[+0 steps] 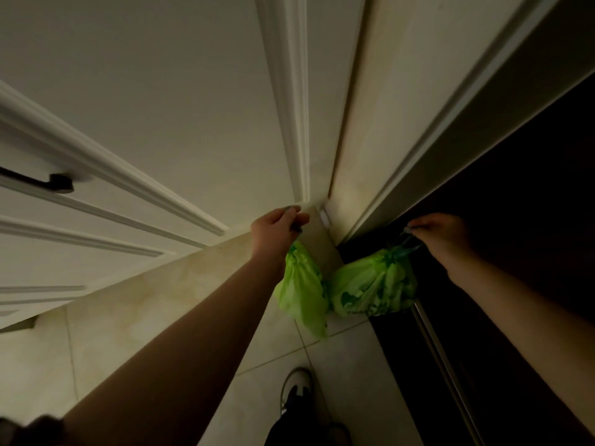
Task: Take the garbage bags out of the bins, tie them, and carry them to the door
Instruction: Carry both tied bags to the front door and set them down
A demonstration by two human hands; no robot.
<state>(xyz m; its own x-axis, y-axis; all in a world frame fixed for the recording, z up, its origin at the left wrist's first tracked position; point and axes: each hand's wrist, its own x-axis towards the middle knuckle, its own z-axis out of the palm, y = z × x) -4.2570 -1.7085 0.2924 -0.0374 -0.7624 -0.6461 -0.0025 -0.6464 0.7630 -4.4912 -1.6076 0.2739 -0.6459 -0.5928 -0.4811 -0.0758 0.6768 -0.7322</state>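
Two tied green garbage bags hang low over the floor in a corner. My left hand (277,228) is shut on the top of the smaller bag (302,291), which dangles below it. My right hand (441,235) grips the drawstring of the fuller bag (375,289), which hangs just beside the first one; the two bags touch. Both bags are right in front of a dark doorway (515,220) and its white frame (428,140). Whether the bags touch the floor, I cannot tell.
A white panelled door (145,123) with a black handle (48,181) stands at the left. Pale floor tiles (161,317) lie below. A metal threshold rail (441,358) runs along the dark opening. My shoe (296,387) stands on the tiles behind the bags.
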